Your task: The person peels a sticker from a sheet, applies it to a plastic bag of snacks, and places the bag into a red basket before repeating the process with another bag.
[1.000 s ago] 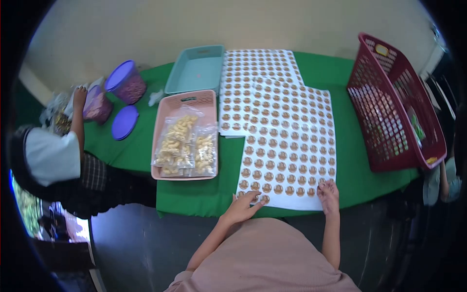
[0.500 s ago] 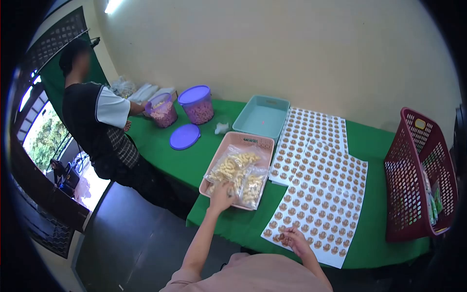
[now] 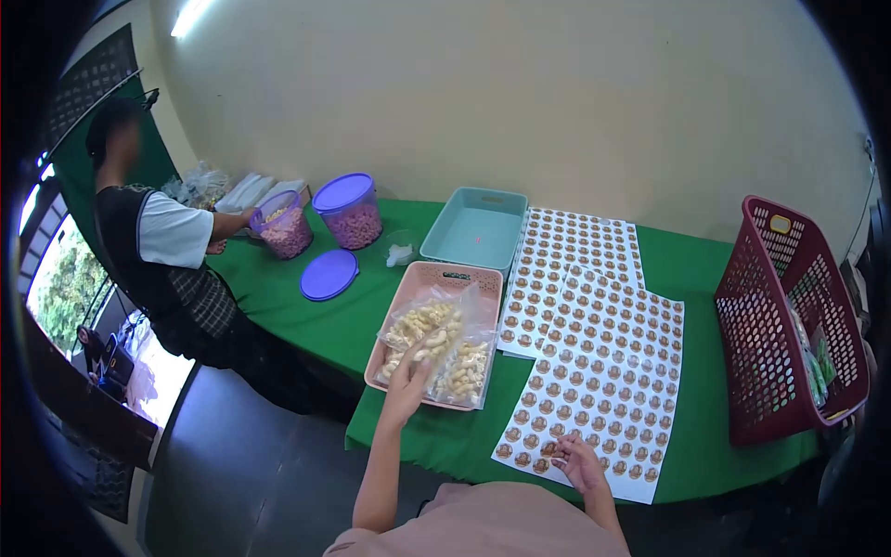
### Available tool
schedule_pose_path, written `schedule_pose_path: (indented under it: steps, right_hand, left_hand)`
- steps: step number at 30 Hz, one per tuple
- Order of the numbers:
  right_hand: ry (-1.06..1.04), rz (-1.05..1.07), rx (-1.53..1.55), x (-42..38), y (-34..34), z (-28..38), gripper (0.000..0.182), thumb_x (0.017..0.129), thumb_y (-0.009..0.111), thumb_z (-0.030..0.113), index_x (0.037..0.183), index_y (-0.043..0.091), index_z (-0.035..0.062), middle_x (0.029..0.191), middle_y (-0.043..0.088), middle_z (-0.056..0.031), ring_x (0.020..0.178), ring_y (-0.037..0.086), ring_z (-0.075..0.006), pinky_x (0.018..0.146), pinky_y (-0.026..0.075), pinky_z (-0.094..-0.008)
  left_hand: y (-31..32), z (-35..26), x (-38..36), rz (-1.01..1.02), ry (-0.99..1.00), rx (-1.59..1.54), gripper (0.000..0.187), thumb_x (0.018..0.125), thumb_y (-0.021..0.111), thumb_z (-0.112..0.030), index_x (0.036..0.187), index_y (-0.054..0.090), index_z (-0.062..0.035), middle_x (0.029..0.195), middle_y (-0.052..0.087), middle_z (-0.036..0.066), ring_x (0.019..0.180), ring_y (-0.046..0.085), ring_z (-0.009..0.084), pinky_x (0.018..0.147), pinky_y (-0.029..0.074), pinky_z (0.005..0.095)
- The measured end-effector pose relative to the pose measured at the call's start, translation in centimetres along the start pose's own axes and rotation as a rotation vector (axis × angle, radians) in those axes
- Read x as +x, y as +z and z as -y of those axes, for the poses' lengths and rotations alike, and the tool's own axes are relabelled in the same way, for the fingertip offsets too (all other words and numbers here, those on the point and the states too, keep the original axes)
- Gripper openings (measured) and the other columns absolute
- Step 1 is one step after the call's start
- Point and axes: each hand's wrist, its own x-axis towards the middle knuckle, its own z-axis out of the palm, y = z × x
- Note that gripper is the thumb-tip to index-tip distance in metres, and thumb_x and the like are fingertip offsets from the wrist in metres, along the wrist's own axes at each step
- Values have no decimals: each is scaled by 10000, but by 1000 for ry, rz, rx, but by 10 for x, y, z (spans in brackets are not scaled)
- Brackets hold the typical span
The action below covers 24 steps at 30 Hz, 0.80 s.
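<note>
Well, the left hand (image 3: 408,382) grips a snack bag (image 3: 449,330). The right hand (image 3: 582,464) curls over the sticker sheet (image 3: 608,371), its grip unclear.

You stood in a snack-packing room: bagged snacks (image 3: 471,369) filled a pink tray (image 3: 429,278), beside sheets of round labels (image 3: 603,371), with snack tubs (image 3: 355,226) far left.

Plain dusty-pink top (image 3: 501,522) with short sleeves (image 3: 351,542), bare forearms (image 3: 379,478).

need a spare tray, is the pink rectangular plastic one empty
Not empty: the pink tray holds clear plastic bags of pale curved snacks.
</note>
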Motion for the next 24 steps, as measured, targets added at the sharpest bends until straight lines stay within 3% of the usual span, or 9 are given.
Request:
schedule_pose_path:
  steps: [2,3,5,6,9,10,12,17,24]
  right_hand:
    - [-32,81,89,-7,12,14,172,804,500,141,937,484,33,851,540,-62,769,523,-151,725,439,-308]
    - [-56,140,181,-11,22,23,195,803,496,141,959,481,25,870,541,-78,790,525,-169,734,436,-311]
    - [-76,297,374,-14,34,37,316,791,487,158,1061,443,1,990,525,-149,850,523,-222,767,423,-340]
    - [-77,289,379,-19,46,46,316,791,487,158,1061,443,1,990,525,-149,850,523,-222,767,423,-340]
    - [-192,606,418,-29,80,65,492,747,498,219,1170,355,11,1181,413,-220,863,520,-234,798,390,-366]
    - [-196,598,418,-30,89,71,492,747,498,219,1170,355,11,1181,413,-220,863,520,-234,798,390,-366]
    - [-215,809,291,-36,109,82,519,730,501,221,1181,345,16,1196,403,-226,860,518,-235,793,384,-347]
    - [-115,672,83,-34,117,85,608,687,557,216,1184,285,-5,1089,384,-154,669,460,-173,605,379,-310]
    - [-35,638,-30,-38,125,88,622,684,559,190,1207,269,19,1095,384,-126,637,435,-142,555,386,-282]
  left_hand:
    - [4,-3,-19,11,-101,-758,431,851,445,-94,1255,309,-29,1165,444,138,1034,493,227,812,442,314]
    - [8,-9,-29,15,-108,-757,431,851,445,-94,1255,309,-29,1165,444,138,1034,493,227,812,442,314]
    - [23,-22,-48,221,-125,-1164,496,832,436,-28,1277,218,-31,1181,410,158,1047,483,256,831,455,363]
    - [30,-25,-55,225,-133,-1163,496,832,436,-28,1277,218,-31,1181,410,158,1047,483,256,831,455,363]
    - [51,-26,-71,394,-149,-1093,685,780,495,-62,1320,72,-64,1243,327,199,1094,441,315,820,476,387]
    - [56,-28,-75,401,-154,-1095,685,780,495,-62,1320,72,-64,1243,327,199,1094,441,315,820,476,387]
    - [62,-36,-85,407,-220,-1177,540,798,454,17,1264,193,-64,1216,353,182,1066,466,293,839,457,414]
    - [61,-58,-102,348,-262,-1037,550,791,463,23,1270,208,-70,1217,360,161,1098,436,271,888,418,416]
    - [66,-46,-120,113,-108,-858,546,749,527,48,1232,279,-14,1199,383,122,1109,410,200,917,367,320]
